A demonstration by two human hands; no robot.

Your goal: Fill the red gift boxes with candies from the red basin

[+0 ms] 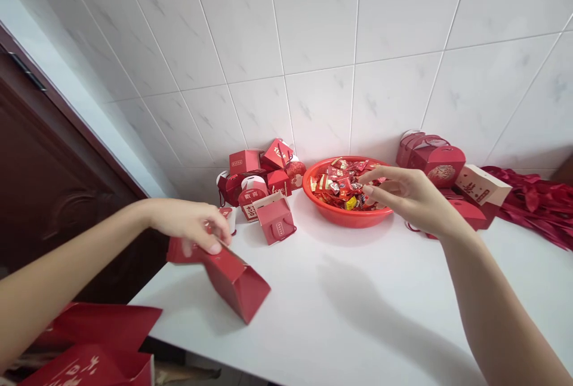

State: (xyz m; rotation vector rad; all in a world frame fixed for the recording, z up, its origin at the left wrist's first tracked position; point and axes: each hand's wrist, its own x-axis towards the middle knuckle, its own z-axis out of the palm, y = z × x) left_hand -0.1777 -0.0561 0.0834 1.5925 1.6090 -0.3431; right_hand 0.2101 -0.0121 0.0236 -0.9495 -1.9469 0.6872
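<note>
My left hand point(197, 228) has its thumb and fingers on the top edge of a red box point(237, 284), which is tilted over the white table point(304, 314). Above the right side of a red plastic basket point(353, 218) is my right hand point(403, 195), its fingers apart, the tips close to the wrapped candies point(340, 186) heaped inside. I cannot see anything between those fingers. Another red box point(183, 250) lies flat behind my left hand, partly hidden by it.
Several small red boxes point(275, 222) stand left of the basket, by the tiled wall point(317, 99). More boxes point(443, 162) and dark red ribbons point(537, 201) are at the right. Red bags point(98, 329) sit beside the table's lower left edge, near a brown door point(54, 195).
</note>
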